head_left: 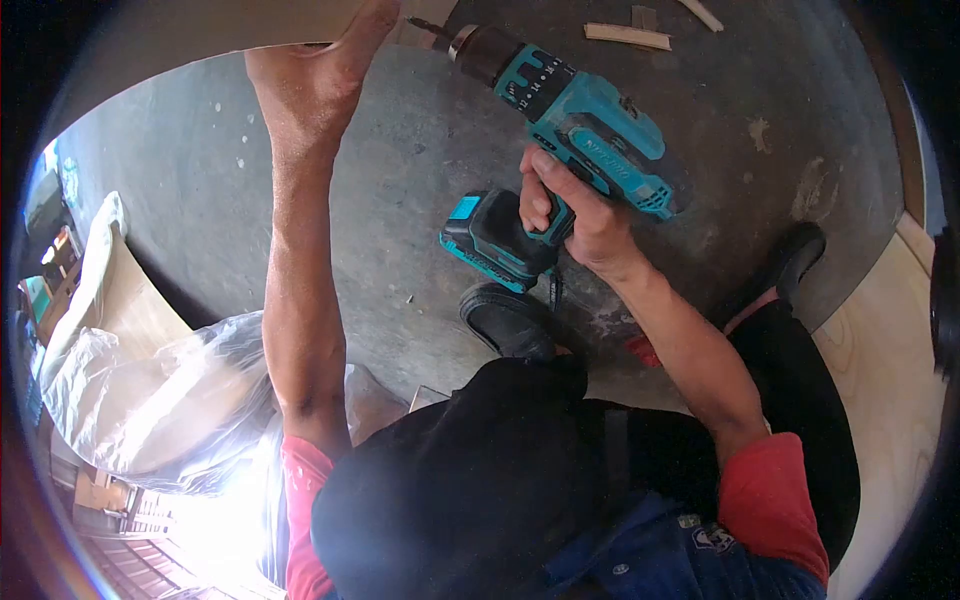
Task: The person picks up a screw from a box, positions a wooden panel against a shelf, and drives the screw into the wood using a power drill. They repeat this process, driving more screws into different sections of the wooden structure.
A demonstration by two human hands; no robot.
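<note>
A teal and black cordless drill (590, 120) is held by its handle in my right hand (585, 210), with the fingers wrapped round the grip. Its bit points to the upper left, close to the edge of a pale board (190, 28) at the top left. The battery (495, 240) sits at the base of the handle. My left hand (325, 75) is at the board's edge, its thumb stretched up along the side near the drill bit. The other fingers of that hand are hidden behind the board.
Thin wood strips (628, 37) lie on the grey concrete floor (420, 130) at the top. Clear plastic sheeting (180, 400) covers something at the left. A pale wooden panel (890, 350) is at the right. My dark shoes (505, 320) rest on the floor.
</note>
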